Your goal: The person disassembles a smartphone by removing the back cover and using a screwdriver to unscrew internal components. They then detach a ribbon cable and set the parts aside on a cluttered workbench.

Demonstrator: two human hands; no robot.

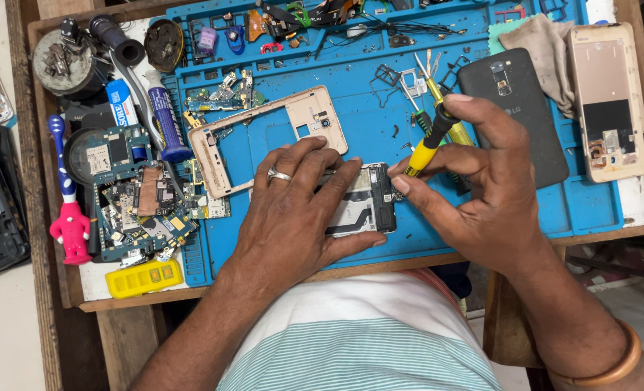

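Striped fabric over the person's lap filled the bottom of the view, and just above it both hands worked at the near edge of the blue repair mat [590, 210]. The opened phone body [362, 203] lay flat on that mat, between the hands, its inner metal plate and parts exposed. The left hand [293, 210], a ring on one finger, was spread over its left half with fingers curled down, pinning it in place. The right hand [488, 181] pinched a yellow-handled screwdriver [427, 145] between thumb and fingers, tip angled down to the phone body's upper right corner.

Judging by how things lay, disassembly looked well along: the gold mid-frame [213, 156] sat apart, just beyond the left hand, and the back was off. The screwdriver at that corner suggested at least one fastening left, though the tip itself was too small to make out.

Farther out, a black phone [525, 94] lay beside the right hand, a gold phone back [612, 101] at the mat's far right, loose circuit boards [137, 203] to the left, and a pink toothbrush [68, 210] at the bench's edge.
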